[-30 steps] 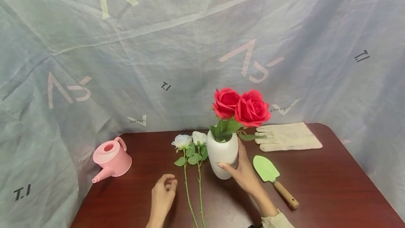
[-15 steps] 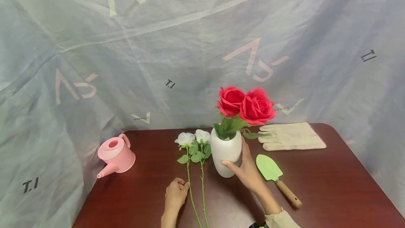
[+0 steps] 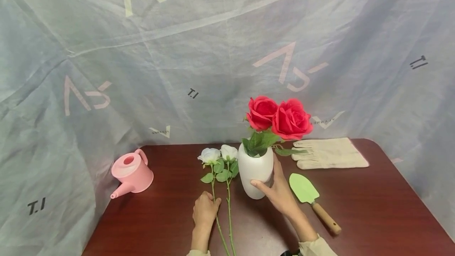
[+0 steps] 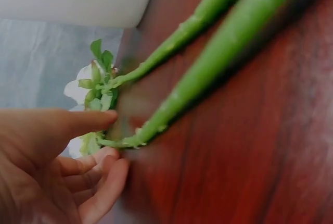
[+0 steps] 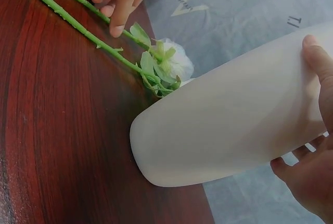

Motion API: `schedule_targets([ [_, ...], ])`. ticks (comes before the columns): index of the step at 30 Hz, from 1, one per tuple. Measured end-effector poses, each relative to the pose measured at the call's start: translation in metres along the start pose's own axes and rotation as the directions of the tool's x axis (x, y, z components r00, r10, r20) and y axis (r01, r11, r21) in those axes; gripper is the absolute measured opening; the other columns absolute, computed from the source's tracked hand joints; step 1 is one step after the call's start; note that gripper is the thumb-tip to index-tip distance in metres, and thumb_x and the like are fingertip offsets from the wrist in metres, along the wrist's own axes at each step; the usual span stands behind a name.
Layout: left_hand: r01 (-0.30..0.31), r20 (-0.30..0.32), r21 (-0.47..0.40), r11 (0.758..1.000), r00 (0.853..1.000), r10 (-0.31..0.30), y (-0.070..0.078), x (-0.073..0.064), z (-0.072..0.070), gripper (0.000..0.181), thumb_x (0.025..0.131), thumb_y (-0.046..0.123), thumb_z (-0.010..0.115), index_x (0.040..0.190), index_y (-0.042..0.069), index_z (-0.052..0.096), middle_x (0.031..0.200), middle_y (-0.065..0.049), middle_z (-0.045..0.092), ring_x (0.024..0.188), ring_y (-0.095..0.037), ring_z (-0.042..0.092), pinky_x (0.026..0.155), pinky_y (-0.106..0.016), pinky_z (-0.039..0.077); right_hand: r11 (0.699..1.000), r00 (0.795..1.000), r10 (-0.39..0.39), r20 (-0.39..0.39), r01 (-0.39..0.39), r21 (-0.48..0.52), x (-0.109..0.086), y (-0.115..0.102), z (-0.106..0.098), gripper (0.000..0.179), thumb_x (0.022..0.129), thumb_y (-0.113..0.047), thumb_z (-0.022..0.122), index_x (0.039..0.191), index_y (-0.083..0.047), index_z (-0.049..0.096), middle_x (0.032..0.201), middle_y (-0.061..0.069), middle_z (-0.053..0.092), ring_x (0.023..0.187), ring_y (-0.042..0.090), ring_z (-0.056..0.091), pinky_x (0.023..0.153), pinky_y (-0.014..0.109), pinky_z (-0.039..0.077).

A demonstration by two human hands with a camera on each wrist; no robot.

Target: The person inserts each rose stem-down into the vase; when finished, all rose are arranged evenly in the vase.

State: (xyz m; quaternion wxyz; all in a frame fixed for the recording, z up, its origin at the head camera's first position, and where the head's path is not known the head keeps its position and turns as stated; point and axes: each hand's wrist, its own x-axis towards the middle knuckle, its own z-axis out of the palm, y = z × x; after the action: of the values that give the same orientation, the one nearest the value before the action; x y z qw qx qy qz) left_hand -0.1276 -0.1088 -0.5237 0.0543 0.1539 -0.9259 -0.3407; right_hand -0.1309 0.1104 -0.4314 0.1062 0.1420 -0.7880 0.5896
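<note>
A white vase [image 3: 256, 173] holds two red roses [image 3: 292, 118] with green leaves. My right hand [image 3: 279, 194] grips the vase from its right side, the thumb across its front. Two white roses [image 3: 209, 156] on long green stems lie left of the vase. My left hand [image 3: 206, 211] is at the left stem, low on the table. In the left wrist view its thumb [image 4: 93, 122] and fingers stand apart on either side of the stem [image 4: 171, 104], fingertips close to it. The right wrist view shows the vase [image 5: 223, 125] tilted in the frame, its base at the tabletop.
A pink watering can [image 3: 132, 173] stands on the left of the dark red table [image 3: 170, 200]. To the right lie a trowel [image 3: 304, 189] with a wooden handle and a cream glove [image 3: 330, 153]. A grey printed cloth [image 3: 213, 62] hangs behind the table.
My left hand has moved right and forward to the left white rose's stem. The right hand keeps its grip on the vase. The head view has shifted slightly.
</note>
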Motion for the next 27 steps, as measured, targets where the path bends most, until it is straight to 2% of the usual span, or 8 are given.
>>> schedule_targets([
  [4,-0.004,-0.036,0.008,1.000,0.999,0.004,0.001,0.002,0.002,0.024,0.080,0.014,0.072,0.072,0.009,0.050,0.061,-0.002,0.048,0.050,-0.020,0.045,0.044,-0.033,0.035,1.000,1.000,-0.015,-0.003,0.015,-0.009,0.002,0.004,0.000,0.100,0.078,-0.013,0.076,0.149,-0.010,0.006,0.146,0.018,0.019,0.129,0.032,0.027,0.097,0.058,0.029],
  [9,-0.034,-0.037,-0.009,0.999,0.999,0.033,-0.001,0.002,-0.001,0.025,0.082,0.008,0.068,0.069,0.010,0.048,0.059,-0.001,0.047,0.048,-0.018,0.044,0.042,-0.032,0.033,0.999,1.000,-0.020,-0.002,0.020,-0.028,0.003,0.026,0.003,0.102,0.078,-0.020,0.077,0.150,-0.023,0.004,0.148,0.011,0.019,0.130,0.027,0.026,0.098,0.056,0.029],
  [13,-0.092,-0.005,-0.133,0.987,0.996,0.092,-0.007,0.002,-0.005,0.017,0.085,0.006,0.066,0.073,0.006,0.053,0.058,-0.001,0.048,0.046,-0.016,0.044,0.042,-0.030,0.035,1.000,1.000,-0.008,-0.010,0.008,-0.020,0.004,0.039,0.004,0.102,0.078,-0.027,0.077,0.149,-0.031,0.004,0.148,0.005,0.019,0.129,0.023,0.028,0.098,0.053,0.030],
  [17,-0.087,0.038,-0.270,0.959,0.994,0.101,-0.015,0.002,-0.009,0.011,0.086,0.005,0.065,0.079,0.002,0.056,0.063,-0.004,0.053,0.046,-0.014,0.049,0.041,-0.028,0.042,1.000,1.000,0.011,-0.016,-0.011,0.002,0.003,0.040,0.004,0.103,0.076,-0.029,0.078,0.148,-0.034,0.004,0.147,0.003,0.020,0.128,0.022,0.030,0.097,0.053,0.031],
  [20,-0.064,0.050,-0.332,0.941,0.995,0.085,-0.018,0.003,-0.011,0.010,0.086,0.006,0.065,0.081,0.001,0.058,0.067,-0.007,0.057,0.049,-0.015,0.054,0.040,-0.027,0.045,1.000,1.000,0.002,-0.014,-0.002,0.000,0.004,0.039,0.004,0.103,0.077,-0.027,0.078,0.148,-0.034,0.004,0.147,0.003,0.019,0.128,0.022,0.029,0.097,0.053,0.031],
  [27,-0.028,0.062,-0.440,0.897,0.996,0.061,-0.023,0.002,-0.015,0.009,0.086,0.005,0.064,0.086,-0.002,0.060,0.071,-0.014,0.060,0.048,-0.020,0.061,0.043,-0.026,0.051,1.000,1.000,0.001,-0.001,-0.001,0.018,0.003,0.002,0.001,0.100,0.077,-0.012,0.076,0.149,-0.012,0.007,0.147,0.016,0.018,0.130,0.029,0.026,0.099,0.056,0.028],
])
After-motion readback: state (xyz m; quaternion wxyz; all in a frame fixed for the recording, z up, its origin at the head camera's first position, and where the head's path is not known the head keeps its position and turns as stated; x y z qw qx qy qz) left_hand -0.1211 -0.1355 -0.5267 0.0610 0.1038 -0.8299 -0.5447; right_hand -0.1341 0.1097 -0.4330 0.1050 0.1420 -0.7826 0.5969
